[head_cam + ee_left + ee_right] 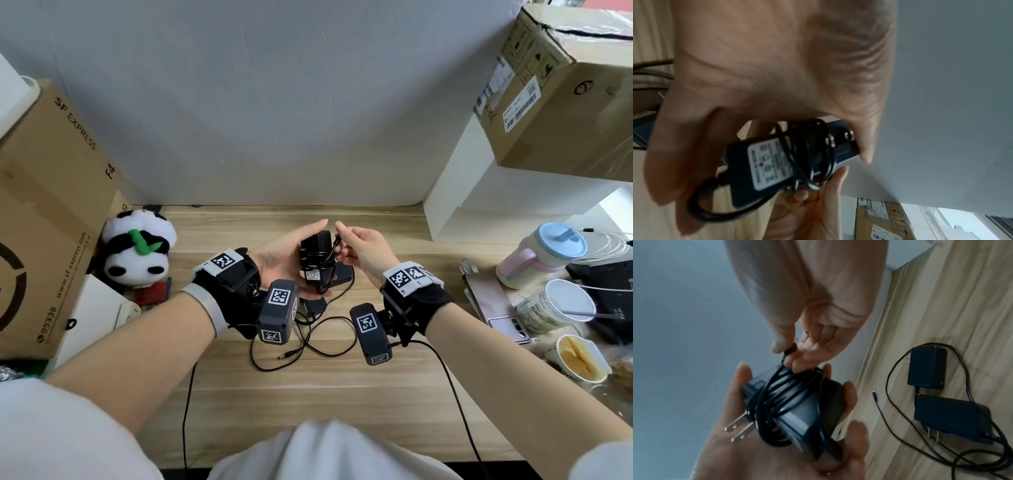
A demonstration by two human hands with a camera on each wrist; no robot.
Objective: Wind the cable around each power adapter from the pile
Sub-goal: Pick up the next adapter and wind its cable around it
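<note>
My wrist cameras hide part of the adapter pile [310, 306] on the counter [342, 394]. My left hand [281, 257] cradles a wound power adapter [317, 260], fingers curled round it; my right hand [363, 250] pinches its cable [768, 395] end just beside it.

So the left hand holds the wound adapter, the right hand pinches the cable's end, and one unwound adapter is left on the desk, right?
Not quite: two adapters lie unwound on the desk, as the right wrist view shows. The left hand does hold the wound adapter, and the right hand pinches the cable's end.
</note>
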